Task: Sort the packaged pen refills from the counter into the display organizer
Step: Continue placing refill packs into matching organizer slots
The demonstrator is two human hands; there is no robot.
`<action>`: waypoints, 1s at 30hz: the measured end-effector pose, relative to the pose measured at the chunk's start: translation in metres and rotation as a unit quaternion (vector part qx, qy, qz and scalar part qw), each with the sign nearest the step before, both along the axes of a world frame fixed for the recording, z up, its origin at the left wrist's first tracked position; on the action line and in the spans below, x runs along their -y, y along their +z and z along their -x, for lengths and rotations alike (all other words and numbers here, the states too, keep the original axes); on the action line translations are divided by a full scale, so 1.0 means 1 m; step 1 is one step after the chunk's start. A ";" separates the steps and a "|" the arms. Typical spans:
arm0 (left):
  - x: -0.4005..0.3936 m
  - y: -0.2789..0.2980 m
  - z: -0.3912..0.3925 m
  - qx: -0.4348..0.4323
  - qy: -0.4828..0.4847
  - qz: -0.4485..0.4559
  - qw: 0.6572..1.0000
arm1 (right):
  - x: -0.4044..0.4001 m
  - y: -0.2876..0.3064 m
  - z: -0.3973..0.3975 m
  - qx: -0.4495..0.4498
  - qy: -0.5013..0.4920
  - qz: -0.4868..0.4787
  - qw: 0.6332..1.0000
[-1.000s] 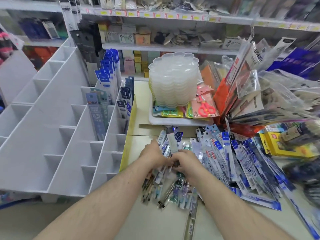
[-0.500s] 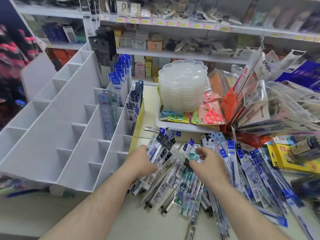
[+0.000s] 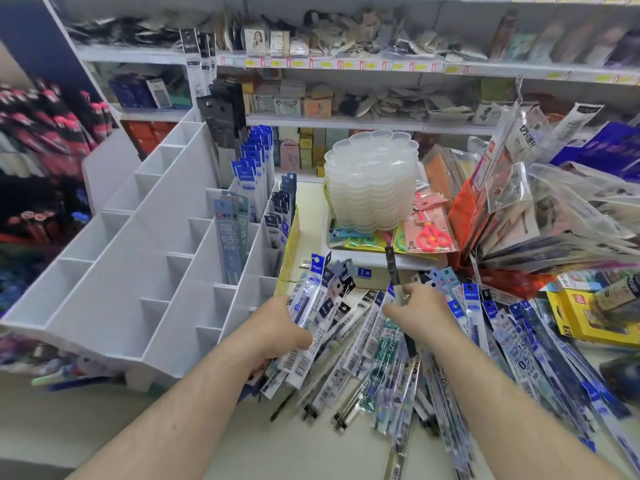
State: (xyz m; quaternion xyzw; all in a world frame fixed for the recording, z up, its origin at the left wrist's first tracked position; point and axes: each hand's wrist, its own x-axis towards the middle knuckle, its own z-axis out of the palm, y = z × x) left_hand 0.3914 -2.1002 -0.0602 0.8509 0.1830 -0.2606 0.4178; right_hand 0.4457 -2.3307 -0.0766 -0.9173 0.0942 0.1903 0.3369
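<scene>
A heap of packaged pen refills (image 3: pixel 478 348) in clear sleeves with blue and white headers is spread over the counter. My left hand (image 3: pixel 277 323) grips a fanned bundle of refill packs (image 3: pixel 311 306) at the heap's left edge. My right hand (image 3: pixel 419 313) pinches one slim dark refill pack (image 3: pixel 393 268) that stands nearly upright above the heap. The white stepped display organizer (image 3: pixel 138 271) stands to the left; several refill packs (image 3: pixel 249 174) fill its far right compartments, and the near compartments hold nothing.
A stack of clear flower-shaped plastic trays (image 3: pixel 370 181) sits on a white tray with pink scissors packs (image 3: pixel 429 230) behind the heap. Hanging plastic-wrapped goods (image 3: pixel 536 209) crowd the right. A yellow box (image 3: pixel 585 317) lies at right. Store shelves (image 3: pixel 346 67) run behind.
My hands have drawn apart. The left has gathered a bundle and lifted it towards the organizer; the right has pulled one dark pack upright out of the heap. The view has shifted left and up.
</scene>
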 end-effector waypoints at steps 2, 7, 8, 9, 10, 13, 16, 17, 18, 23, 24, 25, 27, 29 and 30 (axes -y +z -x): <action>-0.002 0.003 -0.002 0.011 -0.002 0.009 1.000 | 0.002 -0.001 0.000 0.023 -0.021 -0.017 0.999; -0.001 0.005 -0.005 0.061 0.000 0.080 0.995 | -0.019 0.005 0.020 -0.001 -0.099 -0.323 0.941; 0.003 0.005 -0.004 0.085 0.004 0.105 0.991 | -0.026 0.007 0.025 -0.032 -0.081 -0.373 0.924; 0.008 0.006 -0.003 0.111 0.007 0.130 0.985 | -0.033 0.008 0.028 -0.055 -0.063 -0.414 0.907; 0.014 0.005 -0.002 0.134 0.011 0.155 0.979 | -0.040 0.010 0.030 -0.070 -0.047 -0.451 0.889; 0.032 -0.002 0.000 0.207 0.023 0.221 0.953 | -0.050 0.018 0.030 -0.033 -0.004 -0.517 0.855; 0.042 -0.017 -0.005 0.270 0.041 0.247 0.930 | -0.051 0.017 0.033 0.033 0.010 -0.521 0.853; 0.044 -0.023 -0.006 0.277 0.038 0.242 0.929 | -0.052 0.013 0.034 0.048 0.011 -0.520 0.853; 0.046 -0.029 -0.007 0.281 0.033 0.242 0.928 | -0.052 0.008 0.036 0.055 0.003 -0.518 0.854; 0.046 -0.060 -0.002 0.324 0.024 0.225 0.919 | -0.057 -0.014 0.042 0.059 -0.049 -0.490 0.869; 0.046 -0.065 -0.001 0.319 0.025 0.231 0.919 | -0.058 -0.015 0.043 0.051 -0.050 -0.489 0.870; 0.046 -0.067 0.000 0.313 0.026 0.232 0.921 | -0.060 -0.015 0.045 0.044 -0.051 -0.493 0.868; 0.045 -0.072 0.000 0.306 0.033 0.238 0.921 | -0.061 -0.016 0.046 0.043 -0.061 -0.501 0.862; 0.043 -0.074 -0.003 0.298 0.041 0.242 0.923 | -0.065 -0.011 0.045 0.043 -0.095 -0.517 0.850; 0.043 -0.074 -0.005 0.294 0.041 0.243 0.923 | -0.067 -0.006 0.044 0.036 -0.115 -0.537 0.835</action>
